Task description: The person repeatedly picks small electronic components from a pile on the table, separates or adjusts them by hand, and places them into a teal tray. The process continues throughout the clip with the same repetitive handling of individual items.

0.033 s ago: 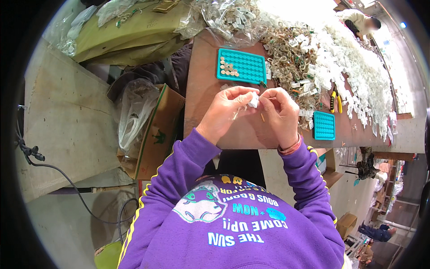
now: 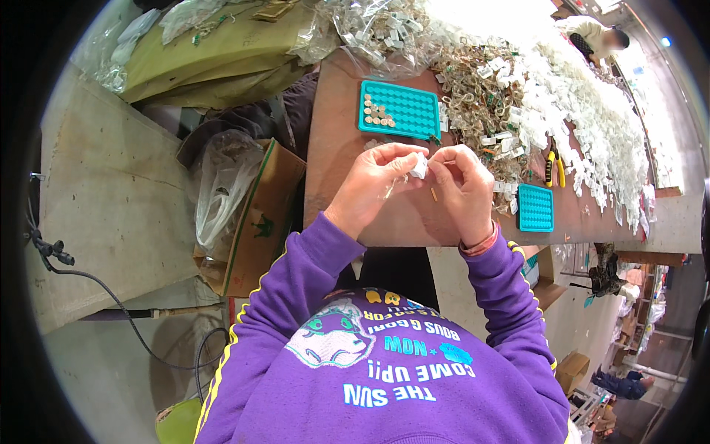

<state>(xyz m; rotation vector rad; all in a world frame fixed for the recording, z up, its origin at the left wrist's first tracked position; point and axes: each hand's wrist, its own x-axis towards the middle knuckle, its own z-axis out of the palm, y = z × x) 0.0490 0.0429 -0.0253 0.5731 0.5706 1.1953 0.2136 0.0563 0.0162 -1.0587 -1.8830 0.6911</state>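
Above the near edge of the brown table (image 2: 403,222), my left hand (image 2: 371,185) pinches a small white piece (image 2: 419,167) between thumb and fingers. The fingertips of my right hand (image 2: 466,189) are pinched together against the right side of that piece. What exactly they grip is too small to make out. A short tan stick (image 2: 434,194) shows between the hands, just below the white piece. Beyond the hands lies a teal tray (image 2: 414,111) with rows of pockets. Several round, coppery discs (image 2: 379,111) sit in its left part.
A smaller teal tray (image 2: 535,209) lies to the right, with yellow-and-black pliers (image 2: 553,164) near it. Heaps of small white pieces (image 2: 584,140) and tangled parts (image 2: 473,92) cover the far side. A cardboard box (image 2: 259,222) with a plastic bag stands left. Another person (image 2: 592,37) is far right.
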